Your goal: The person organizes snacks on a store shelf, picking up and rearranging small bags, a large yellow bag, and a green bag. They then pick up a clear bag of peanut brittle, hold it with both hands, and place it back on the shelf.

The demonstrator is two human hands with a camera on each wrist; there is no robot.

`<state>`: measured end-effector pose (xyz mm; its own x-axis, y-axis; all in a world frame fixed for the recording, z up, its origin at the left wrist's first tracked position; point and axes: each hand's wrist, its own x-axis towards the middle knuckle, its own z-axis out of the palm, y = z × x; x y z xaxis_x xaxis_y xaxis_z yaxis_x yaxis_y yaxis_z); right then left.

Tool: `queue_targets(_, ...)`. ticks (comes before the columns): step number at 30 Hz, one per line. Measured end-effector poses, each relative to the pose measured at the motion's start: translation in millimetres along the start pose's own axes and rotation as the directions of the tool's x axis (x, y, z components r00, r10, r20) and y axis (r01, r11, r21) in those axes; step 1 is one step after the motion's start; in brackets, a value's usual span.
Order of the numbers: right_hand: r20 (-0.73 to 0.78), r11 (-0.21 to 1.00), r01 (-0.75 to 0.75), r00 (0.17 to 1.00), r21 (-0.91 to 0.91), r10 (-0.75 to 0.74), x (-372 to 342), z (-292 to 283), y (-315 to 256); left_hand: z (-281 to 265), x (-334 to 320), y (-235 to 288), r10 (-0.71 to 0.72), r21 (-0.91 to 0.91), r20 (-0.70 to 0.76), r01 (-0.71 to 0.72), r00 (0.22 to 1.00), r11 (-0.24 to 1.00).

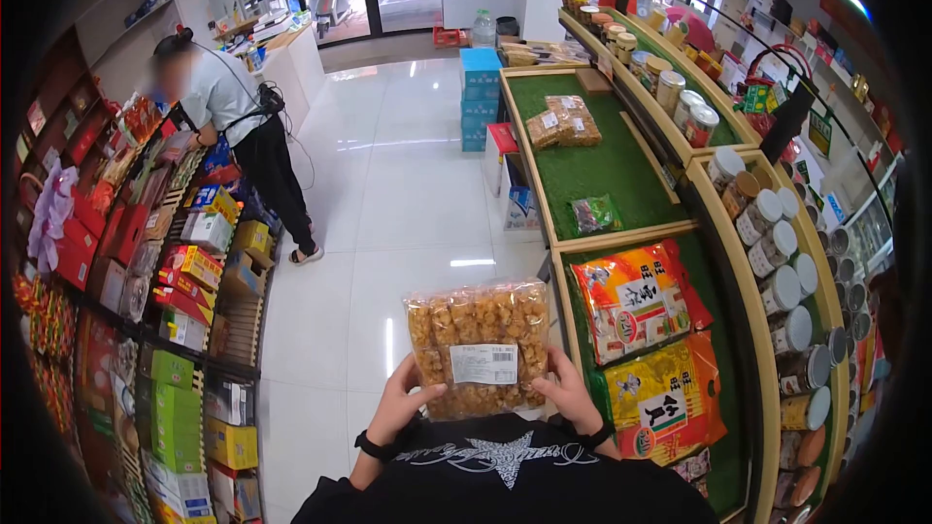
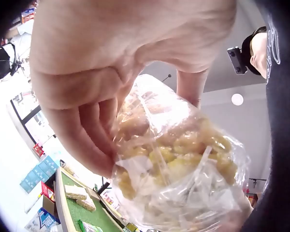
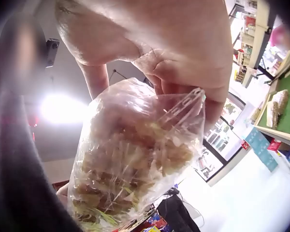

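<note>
A clear plastic bag of golden-brown snack pieces (image 1: 476,315) is held up in front of the chest, its white printed label (image 1: 484,365) facing the head camera. My left hand (image 1: 400,403) grips its lower left edge, thumb on the front and fingers behind. At the opposite edge my right hand (image 1: 573,396) holds it the same way. Both wrist views show the crinkled end of the bag (image 2: 179,164) close up, with the fingers (image 2: 89,130) of the left hand curled behind it. In the right wrist view the right hand's fingers are partly hidden by the wrapping (image 3: 135,150).
To the right stands a green-lined display shelf (image 1: 621,184) with similar bags (image 1: 565,122), a red-orange snack pack (image 1: 636,301) and a yellow one (image 1: 665,398). Jars (image 1: 777,243) line its far side. Boxed goods (image 1: 175,408) fill the left shelves, where another person (image 1: 228,97) bends over.
</note>
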<state>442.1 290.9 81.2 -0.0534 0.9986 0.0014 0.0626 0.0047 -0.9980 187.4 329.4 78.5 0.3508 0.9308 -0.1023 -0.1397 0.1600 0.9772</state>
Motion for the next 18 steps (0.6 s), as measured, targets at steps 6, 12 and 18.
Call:
queue_targets(6, -0.057, 0.997, 0.024, 0.998, 0.067, -0.020, 74.2, 47.2, -5.4, -67.6, 55.5, 30.2, 0.049, 0.121, 0.019, -0.051, 0.999, 0.991)
queue_targets(12, 0.003, 0.993, -0.059, 0.998, 0.099, 0.059, 115.5, 69.6, 4.0, -105.2, 77.1, 32.3, 0.015, 0.128, -0.004, -0.014, 1.000, 0.992)
queue_targets(18, 0.096, 0.993, -0.084, 0.992, 0.080, 0.077, 166.8, 75.0, 0.2, -120.5, 101.1, 26.3, -0.019, 0.026, -0.098, 0.022, 0.995, 0.999)
